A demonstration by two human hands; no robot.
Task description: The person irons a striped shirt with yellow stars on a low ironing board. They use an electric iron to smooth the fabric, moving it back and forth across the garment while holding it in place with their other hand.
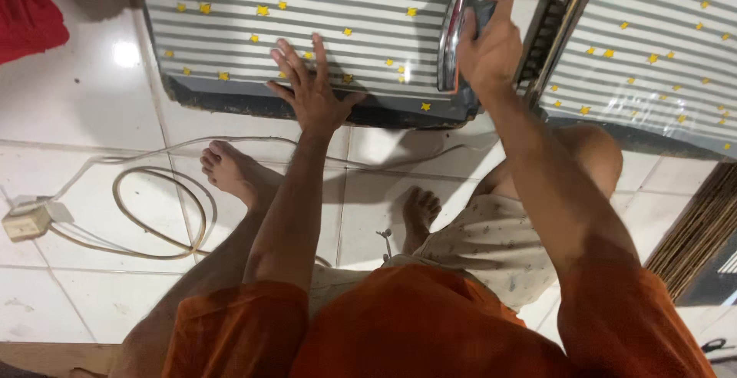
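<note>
My left hand (311,85) lies flat, fingers spread, on the near edge of a grey-and-white striped ironing board cover with small yellow stars (230,33). My right hand (491,48) grips the handle of an electric iron (454,29) that stands tilted on its heel at the board's right end, its shiny soleplate facing left. I sit on the white tiled floor in an orange shirt and pale shorts, with both bare feet pointing toward the board.
A white cable (153,209) loops over the tiles to a plug block (27,221) at the left. A red cloth (27,9) lies top left. A second striped padded board (652,56) sits at right, and a slatted mat (695,232) at lower right.
</note>
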